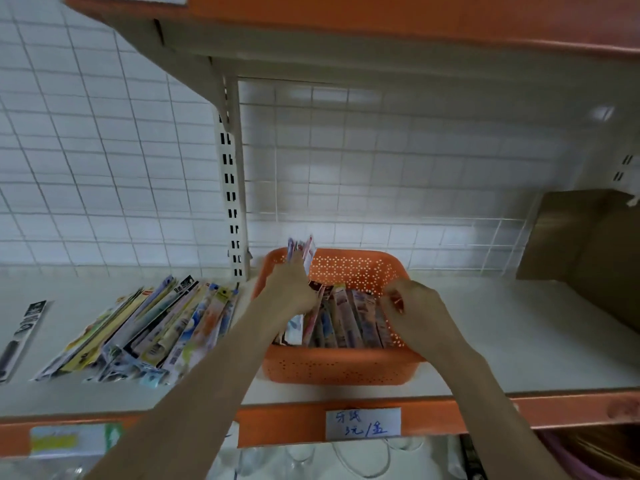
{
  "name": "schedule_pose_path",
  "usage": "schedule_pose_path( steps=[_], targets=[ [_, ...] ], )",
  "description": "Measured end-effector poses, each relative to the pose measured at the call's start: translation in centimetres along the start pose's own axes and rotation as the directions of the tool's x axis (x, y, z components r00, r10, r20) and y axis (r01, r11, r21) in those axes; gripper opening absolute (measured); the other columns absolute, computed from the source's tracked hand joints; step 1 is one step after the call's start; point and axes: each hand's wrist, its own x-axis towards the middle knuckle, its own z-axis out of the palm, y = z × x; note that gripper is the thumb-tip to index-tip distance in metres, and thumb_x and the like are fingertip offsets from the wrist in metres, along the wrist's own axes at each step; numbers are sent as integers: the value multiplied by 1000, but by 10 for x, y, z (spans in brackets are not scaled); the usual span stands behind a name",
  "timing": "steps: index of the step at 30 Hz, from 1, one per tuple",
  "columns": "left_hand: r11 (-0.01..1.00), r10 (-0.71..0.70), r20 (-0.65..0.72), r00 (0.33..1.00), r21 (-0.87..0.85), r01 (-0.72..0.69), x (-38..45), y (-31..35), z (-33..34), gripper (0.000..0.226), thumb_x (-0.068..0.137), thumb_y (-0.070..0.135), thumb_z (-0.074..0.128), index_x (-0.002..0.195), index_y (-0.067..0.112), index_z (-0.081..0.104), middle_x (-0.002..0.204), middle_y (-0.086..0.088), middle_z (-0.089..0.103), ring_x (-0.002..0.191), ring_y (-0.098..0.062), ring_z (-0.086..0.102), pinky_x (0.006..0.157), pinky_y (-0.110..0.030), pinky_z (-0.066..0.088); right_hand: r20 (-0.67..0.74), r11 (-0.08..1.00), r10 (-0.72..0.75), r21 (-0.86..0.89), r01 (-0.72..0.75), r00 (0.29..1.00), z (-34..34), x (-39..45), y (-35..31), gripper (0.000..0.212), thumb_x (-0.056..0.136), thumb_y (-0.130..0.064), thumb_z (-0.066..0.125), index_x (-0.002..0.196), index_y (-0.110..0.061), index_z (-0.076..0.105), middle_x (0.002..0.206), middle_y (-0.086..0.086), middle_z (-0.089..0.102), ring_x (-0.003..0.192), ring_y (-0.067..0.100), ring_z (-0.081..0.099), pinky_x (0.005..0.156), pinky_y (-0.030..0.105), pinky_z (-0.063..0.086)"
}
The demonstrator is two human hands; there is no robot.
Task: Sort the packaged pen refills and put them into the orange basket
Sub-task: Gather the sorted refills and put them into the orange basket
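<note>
An orange perforated basket [341,370] stands on the white shelf, with several packaged pen refills [349,320] lying side by side inside it. My left hand [291,289] reaches over the basket's left rim and grips a small bunch of refill packs [304,249] standing upright. My right hand [415,308] is over the right side of the basket, its fingers curled and pinching the top of a pack there. A fanned pile of loose refill packs [152,330] lies on the shelf left of the basket.
A single dark refill pack [22,336] lies at the far left of the shelf. A brown cardboard box [588,244] stands at the right. A slotted upright post [232,188] rises behind the basket's left corner. The orange shelf edge carries a handwritten label [363,423].
</note>
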Motion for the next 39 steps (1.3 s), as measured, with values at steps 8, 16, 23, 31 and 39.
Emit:
schedule_pose_path(
  steps=[8, 16, 23, 31, 39],
  targets=[
    [963, -20, 140, 990, 268, -19, -13, -2, 0, 25, 90, 23, 55, 98, 0, 62, 64, -8, 47, 63, -18, 53, 45, -21, 30, 26, 997, -51, -53, 53, 998, 4, -1, 0, 18, 92, -21, 49, 105, -15, 62, 103, 4, 64, 87, 20, 61, 76, 29, 51],
    [978, 211, -287, 934, 70, -199, -38, -37, -27, 29, 91, 29, 51, 111, 12, 63, 108, -6, 65, 99, -21, 59, 82, -28, 44, 62, 998, -56, 31, 54, 997, 10, -2, -35, 19, 93, -22, 51, 106, -18, 64, 103, -1, 69, 90, 13, 64, 84, 31, 53],
    [984, 75, -513, 855, -101, -146, -89, -150, -42, 13, 89, 13, 56, 82, 16, 66, 66, 2, 64, 58, -4, 57, 55, -14, 44, 50, 978, -112, 181, 101, 992, 36, -10, -110, 17, 94, -22, 51, 104, -21, 65, 96, -6, 68, 77, 3, 56, 73, 13, 44],
    [978, -206, -571, 794, -134, 158, -116, -270, -80, 12, 89, 15, 57, 90, 11, 68, 71, -8, 69, 62, -25, 62, 59, -27, 43, 17, 954, -167, 256, 158, 986, 96, -6, -202, 15, 95, -18, 49, 95, -20, 64, 78, -6, 64, 57, -3, 49, 57, 21, 40],
    [935, -351, -557, 753, -162, 315, -112, -343, -103, 15, 88, 17, 56, 89, 9, 68, 90, -9, 69, 83, -29, 62, 75, -34, 46, 150, 986, 19, 161, -44, 989, 169, -7, -225, 18, 94, -20, 47, 88, -15, 63, 80, 2, 66, 65, 17, 59, 62, 36, 51]
  ],
)
